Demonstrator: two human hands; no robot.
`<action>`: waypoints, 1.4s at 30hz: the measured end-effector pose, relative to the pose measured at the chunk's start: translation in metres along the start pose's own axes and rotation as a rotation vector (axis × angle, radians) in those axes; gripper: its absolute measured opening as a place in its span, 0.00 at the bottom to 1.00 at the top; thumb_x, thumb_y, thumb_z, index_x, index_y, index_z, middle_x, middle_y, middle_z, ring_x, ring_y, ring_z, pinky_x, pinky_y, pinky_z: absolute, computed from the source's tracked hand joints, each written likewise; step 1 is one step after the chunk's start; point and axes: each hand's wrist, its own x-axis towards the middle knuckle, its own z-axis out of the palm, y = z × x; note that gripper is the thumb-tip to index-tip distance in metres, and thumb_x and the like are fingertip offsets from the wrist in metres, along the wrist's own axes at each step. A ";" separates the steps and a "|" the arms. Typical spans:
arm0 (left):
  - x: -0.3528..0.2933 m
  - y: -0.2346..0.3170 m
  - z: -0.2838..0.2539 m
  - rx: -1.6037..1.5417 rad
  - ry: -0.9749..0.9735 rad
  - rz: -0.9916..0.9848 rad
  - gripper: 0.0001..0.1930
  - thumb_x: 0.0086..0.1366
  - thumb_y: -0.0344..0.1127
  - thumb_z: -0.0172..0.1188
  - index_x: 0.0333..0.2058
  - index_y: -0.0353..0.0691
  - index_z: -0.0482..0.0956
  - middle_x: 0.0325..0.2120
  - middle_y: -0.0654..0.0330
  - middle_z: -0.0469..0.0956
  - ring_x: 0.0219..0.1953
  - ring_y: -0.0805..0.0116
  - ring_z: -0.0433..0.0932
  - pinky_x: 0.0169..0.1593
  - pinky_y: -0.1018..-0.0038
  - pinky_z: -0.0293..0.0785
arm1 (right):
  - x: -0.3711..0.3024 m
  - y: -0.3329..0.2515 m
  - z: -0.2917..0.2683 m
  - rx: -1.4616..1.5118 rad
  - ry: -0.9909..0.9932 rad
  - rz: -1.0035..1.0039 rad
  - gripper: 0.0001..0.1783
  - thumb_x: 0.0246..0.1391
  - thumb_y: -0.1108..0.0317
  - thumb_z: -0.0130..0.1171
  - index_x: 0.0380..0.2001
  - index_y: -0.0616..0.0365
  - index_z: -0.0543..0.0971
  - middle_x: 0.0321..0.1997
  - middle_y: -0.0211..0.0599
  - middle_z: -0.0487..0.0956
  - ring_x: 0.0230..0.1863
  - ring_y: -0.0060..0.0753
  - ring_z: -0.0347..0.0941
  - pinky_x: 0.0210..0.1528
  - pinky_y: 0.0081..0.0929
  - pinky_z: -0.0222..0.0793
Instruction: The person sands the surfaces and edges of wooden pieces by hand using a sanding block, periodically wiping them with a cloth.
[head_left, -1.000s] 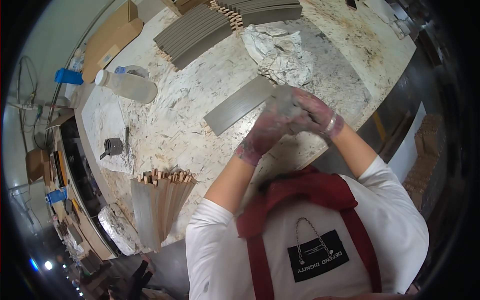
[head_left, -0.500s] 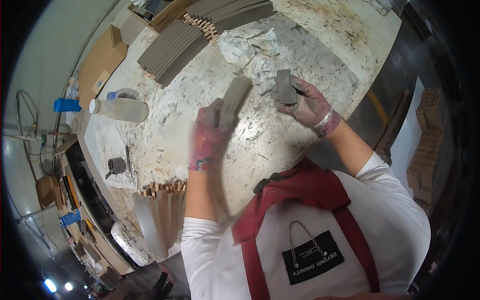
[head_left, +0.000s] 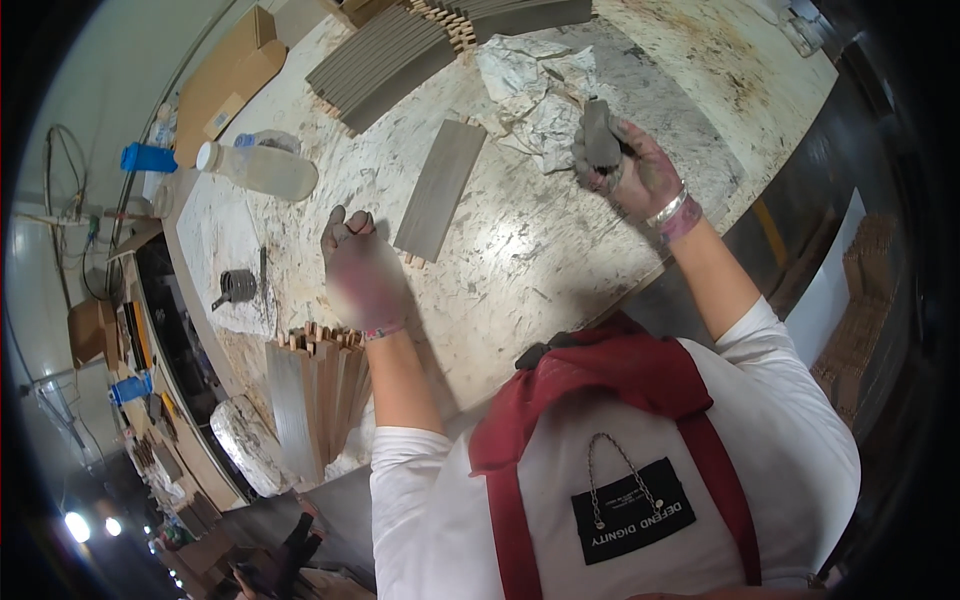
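Grey board [head_left: 440,185] laid down | smudged worktop [head_left: 520,295] | brown stack [head_left: 862,290], perhaps cardboard

Workshop, stained workbench [head_left: 700,60], stacked grey slats [head_left: 385,65]

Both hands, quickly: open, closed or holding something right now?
Left hand: fingers bent, palm hidden; nothing held is visible, open or closed can't be told.
Right hand: closed on a grey pad.

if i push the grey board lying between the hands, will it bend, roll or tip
The grey board is probably stiff: its edges look straight. It likely won't roll or tip, lying flat on the table. Its pegs might catch, since they stick out.
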 end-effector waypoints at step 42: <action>-0.090 0.092 0.001 0.869 -0.605 0.248 0.45 0.55 0.44 0.72 0.69 0.39 0.61 0.66 0.47 0.64 0.69 0.50 0.64 0.72 0.65 0.58 | -0.003 -0.056 -0.004 -0.005 -0.436 0.024 0.28 0.71 0.59 0.46 0.68 0.61 0.66 0.71 0.48 0.68 0.70 0.47 0.66 0.67 0.46 0.66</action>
